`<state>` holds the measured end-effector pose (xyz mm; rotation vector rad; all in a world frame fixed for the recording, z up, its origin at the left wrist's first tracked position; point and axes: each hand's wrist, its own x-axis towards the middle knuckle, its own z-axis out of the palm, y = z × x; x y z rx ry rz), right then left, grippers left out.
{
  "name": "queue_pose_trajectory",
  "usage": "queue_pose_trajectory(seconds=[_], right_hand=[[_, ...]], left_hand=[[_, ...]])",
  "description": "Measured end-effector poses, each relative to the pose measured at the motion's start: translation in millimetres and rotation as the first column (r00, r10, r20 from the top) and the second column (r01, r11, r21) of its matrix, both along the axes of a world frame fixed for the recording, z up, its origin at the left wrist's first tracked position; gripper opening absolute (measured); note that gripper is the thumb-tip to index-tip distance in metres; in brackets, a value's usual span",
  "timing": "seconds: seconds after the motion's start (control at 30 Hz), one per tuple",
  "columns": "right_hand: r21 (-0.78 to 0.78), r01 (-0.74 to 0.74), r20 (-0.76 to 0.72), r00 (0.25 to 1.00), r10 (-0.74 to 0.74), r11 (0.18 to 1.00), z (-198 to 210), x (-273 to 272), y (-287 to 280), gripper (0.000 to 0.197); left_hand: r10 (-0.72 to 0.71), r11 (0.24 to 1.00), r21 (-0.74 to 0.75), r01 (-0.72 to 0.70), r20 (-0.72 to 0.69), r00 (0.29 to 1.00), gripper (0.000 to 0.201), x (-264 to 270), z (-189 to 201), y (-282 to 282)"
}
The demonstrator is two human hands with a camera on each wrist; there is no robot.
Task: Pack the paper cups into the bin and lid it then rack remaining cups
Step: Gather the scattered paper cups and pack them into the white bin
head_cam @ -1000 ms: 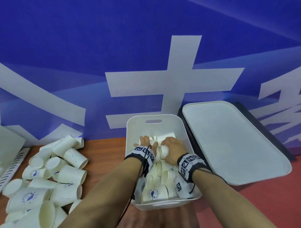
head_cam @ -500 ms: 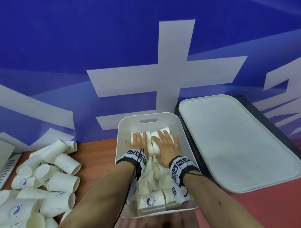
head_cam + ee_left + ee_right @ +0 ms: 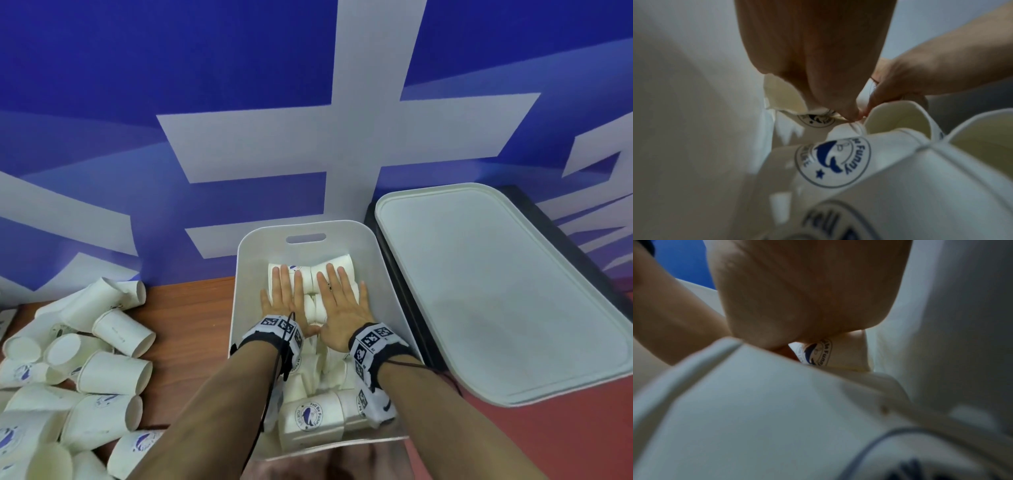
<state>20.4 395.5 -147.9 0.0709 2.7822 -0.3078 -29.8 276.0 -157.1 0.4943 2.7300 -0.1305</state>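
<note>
A white bin [image 3: 387, 274] stands on the table, packed with white paper cups [image 3: 310, 416] that carry a blue whale logo. My left hand [image 3: 284, 294] and right hand [image 3: 339, 298] lie flat side by side inside the bin, fingers straight, pressing down on the cups at its far end. In the left wrist view my palm [image 3: 818, 56] bears on the cups [image 3: 838, 162] beside the bin wall. The right wrist view shows my palm [image 3: 797, 296] resting on a cup [image 3: 828, 353]. The white lid [image 3: 496, 291] lies flat to the right of the bin.
A heap of loose paper cups [image 3: 85, 370] lies on the wooden table [image 3: 191, 325] at the left. A blue wall with white lettering [image 3: 308, 120] stands right behind the bin. The lid rests on a dark tray [image 3: 548, 219] over a red surface [image 3: 565, 442].
Both hands went from curled around cups to flat with straight fingers, pressing the cups down. My head has moved closer and lower over the bin.
</note>
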Motion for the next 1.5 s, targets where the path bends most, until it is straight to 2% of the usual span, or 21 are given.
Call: queue_pose_trajectory(seconds=[0.37,0.63,0.93,1.07,1.23,1.4,1.5], right_hand=[[0.009,0.017,0.093,0.996,-0.018,1.000,-10,-1,-7,0.097],[0.018,0.024,0.134,0.991,-0.027,1.000,-18,-6,-5,0.105],[0.012,0.025,0.113,0.993,-0.026,1.000,-19,-5,-4,0.102],[0.038,0.019,0.123,0.992,-0.024,0.999,-6,-2,-4,0.102],[0.034,0.051,0.091,0.994,-0.054,0.998,23,4,-6,0.079],[0.043,0.074,0.064,0.995,-0.077,0.996,44,14,-10,0.075],[0.048,0.089,0.047,0.995,-0.091,0.995,55,17,-13,0.077]], left_hand=[[0.040,0.999,0.022,-0.040,0.031,0.999,0.102,3,-9,4],[0.050,0.997,0.057,-0.053,0.048,0.998,0.098,6,-14,4],[0.054,0.998,0.033,-0.056,0.057,0.997,0.098,5,-13,4],[0.049,0.998,0.040,-0.051,0.040,0.998,0.093,8,3,5],[0.004,0.999,0.054,-0.005,0.024,1.000,0.102,7,23,-3],[-0.079,0.993,0.088,0.081,-0.027,0.996,0.097,14,41,-5],[-0.087,0.992,0.086,0.087,-0.010,0.996,0.098,15,51,-6]])
